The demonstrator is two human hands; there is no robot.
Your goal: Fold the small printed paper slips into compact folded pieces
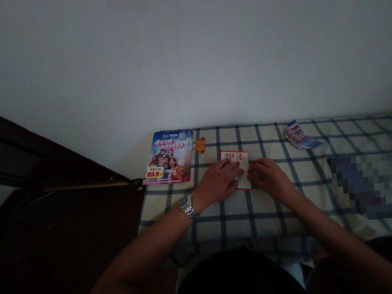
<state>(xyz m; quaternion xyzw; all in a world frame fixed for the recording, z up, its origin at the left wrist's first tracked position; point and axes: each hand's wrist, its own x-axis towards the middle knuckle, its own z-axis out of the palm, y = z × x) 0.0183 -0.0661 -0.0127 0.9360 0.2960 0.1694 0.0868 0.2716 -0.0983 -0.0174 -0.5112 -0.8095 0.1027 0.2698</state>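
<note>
A small white leaflet with a red border (245, 179) lies on the checked tablecloth in front of me and looks folded. My left hand (219, 180), wearing a metal watch (188, 206) at the wrist, rests flat over its left part with fingers stretched out. At the leaflet's right edge, the curled fingers of my right hand (271, 177) press together on the paper; their tips are partly hidden. Left of my hands is a stack of colourful printed flyers (169, 161), the top one marked 89.9.
An orange bear-shaped piece (199, 145) lies beside the flyers. Several folded leaflets (299, 137) sit in a fanned pile at the back right. A blurred-out patch (362, 188) covers something at right. The table (211, 228) meets a white wall (208, 62) behind.
</note>
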